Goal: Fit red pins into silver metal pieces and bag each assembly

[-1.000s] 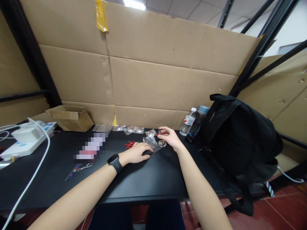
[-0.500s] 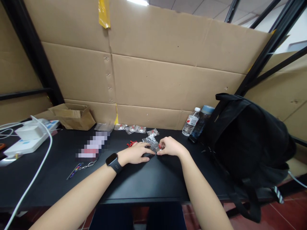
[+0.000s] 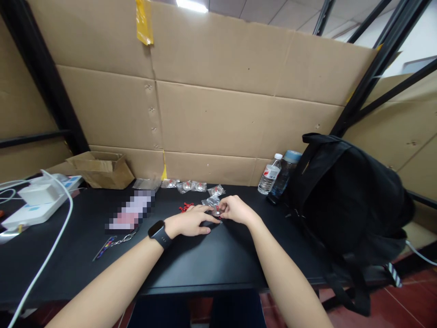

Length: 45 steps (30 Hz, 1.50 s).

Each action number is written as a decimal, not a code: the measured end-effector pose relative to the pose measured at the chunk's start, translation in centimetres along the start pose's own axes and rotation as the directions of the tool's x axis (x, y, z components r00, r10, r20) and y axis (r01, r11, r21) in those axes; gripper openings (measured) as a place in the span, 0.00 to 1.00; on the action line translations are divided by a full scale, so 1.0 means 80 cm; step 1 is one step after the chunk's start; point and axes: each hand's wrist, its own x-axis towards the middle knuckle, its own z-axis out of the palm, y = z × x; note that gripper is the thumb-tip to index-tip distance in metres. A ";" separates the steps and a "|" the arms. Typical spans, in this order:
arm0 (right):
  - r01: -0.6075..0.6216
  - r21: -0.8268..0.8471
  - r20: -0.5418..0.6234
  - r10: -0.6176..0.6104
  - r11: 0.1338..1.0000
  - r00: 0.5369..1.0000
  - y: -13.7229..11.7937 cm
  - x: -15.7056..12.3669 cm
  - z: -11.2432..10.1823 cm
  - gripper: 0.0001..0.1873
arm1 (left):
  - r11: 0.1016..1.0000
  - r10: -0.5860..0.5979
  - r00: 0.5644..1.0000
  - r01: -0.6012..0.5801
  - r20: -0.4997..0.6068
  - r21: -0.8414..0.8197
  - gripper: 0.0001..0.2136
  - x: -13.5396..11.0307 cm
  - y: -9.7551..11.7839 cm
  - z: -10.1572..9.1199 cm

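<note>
My right hand (image 3: 237, 210) pinches a small round shiny piece with a red part (image 3: 217, 211) between thumb and fingers, low over the black table (image 3: 218, 259). My left hand (image 3: 193, 221), with a black watch on its wrist, lies palm down with its fingers stretched and spread. Its fingertips rest beside the round piece and at the near edge of a crumpled clear plastic bag (image 3: 210, 201). Red cords (image 3: 185, 207) lie in a small heap just beyond the left hand. A clear packet with a round red-marked piece (image 3: 216, 190) lies behind the bag.
More such packets (image 3: 187, 186) line the cardboard wall (image 3: 218, 123). To the left are a brown paper bag (image 3: 102, 173), a power strip (image 3: 44, 205), a blurred-out flat item (image 3: 131, 212) and a keychain (image 3: 109, 246). Bottles (image 3: 269, 175) and a black backpack (image 3: 351, 218) stand right.
My right hand has moved left with the round piece, bringing it close against the left fingertips. The left hand has stayed nearly in place. The view has shifted slightly.
</note>
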 end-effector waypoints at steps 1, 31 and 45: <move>-0.024 -0.045 -0.045 0.022 0.999 0.999 -0.002 0.001 0.001 0.09 | 1.000 -0.013 1.000 0.013 0.006 0.006 0.23 0.000 0.001 -0.001; 0.222 0.090 -0.129 -0.210 0.971 0.969 0.024 0.015 0.007 0.09 | 0.988 -0.103 0.924 0.139 -0.369 0.072 0.03 0.005 -0.011 -0.010; 0.095 0.378 -0.363 0.053 0.921 0.930 0.018 0.025 0.013 0.11 | 0.919 -0.394 0.788 0.344 -0.474 -0.193 0.08 0.002 -0.013 -0.031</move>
